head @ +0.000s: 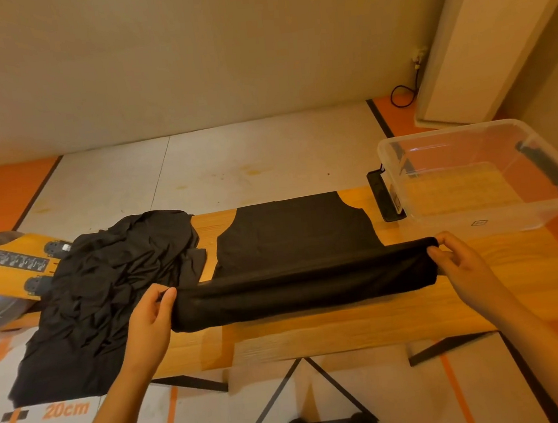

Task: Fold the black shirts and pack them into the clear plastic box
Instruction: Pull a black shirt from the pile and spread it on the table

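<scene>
Black sleeveless shirt (293, 234) lay flat at mid desk (351, 327), its near hem lifted and pinched at both corners by the fingers (438, 251) of the left hand (149, 319) and right hand (462, 262). The fold probably wanted both corners carried level toward the shoulders, hem taut. Clear plastic box (491, 216) stood at the far right corner, and a heap of black shirts (106, 281) lay at the left end.

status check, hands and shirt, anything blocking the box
Left hand and right hand pinch the shirt hem, lifted mid-fold. Clear box empty, path clear. Unfolded pile waits left.
</scene>
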